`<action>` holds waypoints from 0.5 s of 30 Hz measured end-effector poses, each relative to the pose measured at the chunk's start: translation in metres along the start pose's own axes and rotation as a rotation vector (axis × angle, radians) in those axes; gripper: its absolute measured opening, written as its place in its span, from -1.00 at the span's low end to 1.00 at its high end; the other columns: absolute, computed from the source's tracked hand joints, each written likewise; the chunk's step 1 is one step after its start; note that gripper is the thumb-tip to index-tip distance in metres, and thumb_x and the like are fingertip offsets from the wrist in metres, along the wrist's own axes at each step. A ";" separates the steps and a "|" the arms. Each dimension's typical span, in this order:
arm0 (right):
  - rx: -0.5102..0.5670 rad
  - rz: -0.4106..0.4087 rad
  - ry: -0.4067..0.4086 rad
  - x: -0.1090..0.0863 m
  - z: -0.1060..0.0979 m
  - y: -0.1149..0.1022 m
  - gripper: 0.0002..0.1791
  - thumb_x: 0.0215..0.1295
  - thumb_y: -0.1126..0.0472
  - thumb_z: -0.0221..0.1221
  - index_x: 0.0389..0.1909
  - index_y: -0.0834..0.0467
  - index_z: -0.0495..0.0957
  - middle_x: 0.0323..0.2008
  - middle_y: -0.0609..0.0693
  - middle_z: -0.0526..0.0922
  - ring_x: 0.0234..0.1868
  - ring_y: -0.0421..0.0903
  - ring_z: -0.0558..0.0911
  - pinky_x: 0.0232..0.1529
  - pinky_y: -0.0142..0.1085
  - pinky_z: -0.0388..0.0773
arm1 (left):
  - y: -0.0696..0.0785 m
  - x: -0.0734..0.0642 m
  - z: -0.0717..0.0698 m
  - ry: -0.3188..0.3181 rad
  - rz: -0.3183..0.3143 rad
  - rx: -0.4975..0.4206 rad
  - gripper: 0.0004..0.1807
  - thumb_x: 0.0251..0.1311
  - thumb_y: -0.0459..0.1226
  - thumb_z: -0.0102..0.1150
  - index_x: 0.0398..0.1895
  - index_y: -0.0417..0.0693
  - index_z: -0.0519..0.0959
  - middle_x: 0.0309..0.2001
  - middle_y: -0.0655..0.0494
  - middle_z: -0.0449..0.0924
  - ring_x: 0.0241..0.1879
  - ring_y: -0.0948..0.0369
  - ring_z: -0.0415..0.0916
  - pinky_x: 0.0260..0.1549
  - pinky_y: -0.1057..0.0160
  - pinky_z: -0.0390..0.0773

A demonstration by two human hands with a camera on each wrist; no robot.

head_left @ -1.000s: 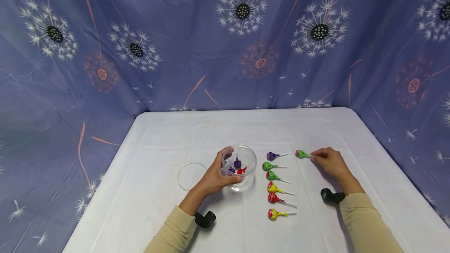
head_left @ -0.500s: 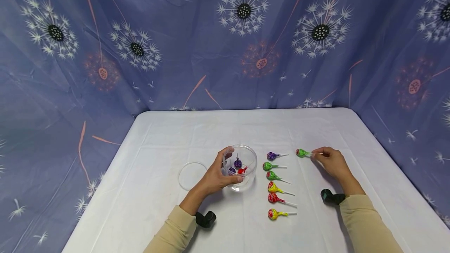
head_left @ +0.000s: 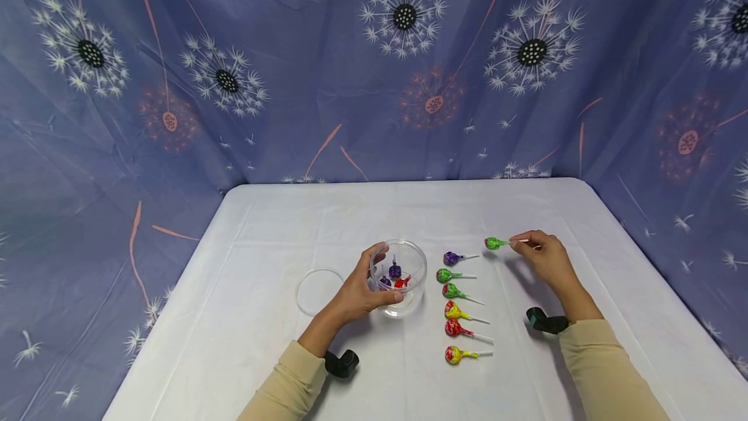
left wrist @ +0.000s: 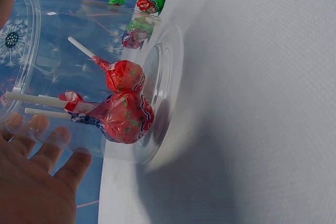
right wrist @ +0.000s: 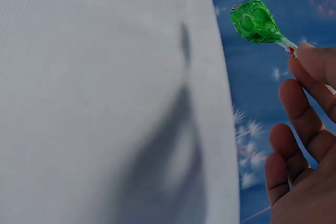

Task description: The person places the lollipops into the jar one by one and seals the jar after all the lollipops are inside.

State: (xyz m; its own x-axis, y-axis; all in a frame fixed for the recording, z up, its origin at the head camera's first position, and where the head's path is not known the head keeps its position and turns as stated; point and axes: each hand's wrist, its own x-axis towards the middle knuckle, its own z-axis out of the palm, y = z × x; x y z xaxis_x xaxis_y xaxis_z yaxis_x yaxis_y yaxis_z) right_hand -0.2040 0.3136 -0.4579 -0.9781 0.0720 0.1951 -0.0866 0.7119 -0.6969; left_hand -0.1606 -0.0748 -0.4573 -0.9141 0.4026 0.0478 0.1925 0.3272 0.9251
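Note:
A clear round plastic jar (head_left: 409, 304) stands mid-table with red and purple lollipops (left wrist: 128, 116) inside, sticks up. My left hand (head_left: 353, 294) grips it from the left, thumb at the near side and fingers round the far side. Between thumb and index finger, my right hand (head_left: 546, 258) pinches the stick of a green lollipop (right wrist: 256, 22), raised above the cloth with its wrapped head pointing left. Right of the jar, a column of lollipops lies on the table, sticks to the right: a purple one (head_left: 450, 258) farthest, then green, yellow and red ones, a yellow one (head_left: 453, 355) nearest.
A clear ring-like lid (head_left: 320, 271) lies flat left of the jar, partly behind the left hand. The table (head_left: 280, 219) wears a white cloth. Behind it hangs a blue curtain (head_left: 327, 70) with dandelion prints.
My right hand has lifted the green lollipop off the table and shifted it slightly left and away. The left hand and jar have stayed in place.

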 end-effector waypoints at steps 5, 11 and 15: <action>0.013 -0.061 0.020 0.003 0.001 -0.018 -0.68 0.31 0.00 0.14 -0.17 0.16 0.65 -0.25 0.05 0.59 -0.20 -0.28 0.34 -0.25 -0.32 0.31 | -0.001 0.000 0.000 0.002 -0.005 -0.003 0.08 -0.11 0.00 0.45 0.44 0.22 -0.03 0.44 0.24 0.11 0.45 0.18 0.07 0.41 -0.05 0.06; 0.077 -0.137 0.047 0.004 0.004 -0.041 -0.76 0.29 0.04 0.17 -0.26 0.13 0.65 -0.31 -0.25 0.57 -0.21 -0.38 0.30 -0.14 -0.32 0.27 | -0.001 0.000 0.000 0.001 -0.003 -0.009 0.08 -0.12 0.01 0.45 0.44 0.26 -0.02 0.43 0.26 0.12 0.45 0.19 0.07 0.41 -0.04 0.07; 0.124 -0.177 0.061 0.004 0.005 -0.057 -0.81 0.27 0.07 0.19 -0.30 0.12 0.64 -0.32 -0.28 0.60 -0.23 -0.38 0.33 -0.11 -0.32 0.26 | -0.001 0.000 -0.001 0.002 0.006 -0.012 0.08 -0.12 0.02 0.45 0.44 0.23 -0.02 0.43 0.24 0.12 0.45 0.17 0.07 0.41 -0.05 0.07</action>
State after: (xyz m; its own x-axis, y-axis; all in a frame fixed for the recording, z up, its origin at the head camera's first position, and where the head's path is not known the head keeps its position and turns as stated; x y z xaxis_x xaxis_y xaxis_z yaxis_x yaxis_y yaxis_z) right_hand -0.2040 0.2699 -0.4205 -0.9329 -0.0016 0.3601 -0.2817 0.6261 -0.7271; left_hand -0.1608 -0.0757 -0.4579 -0.9136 0.4030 0.0541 0.1937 0.3144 0.9293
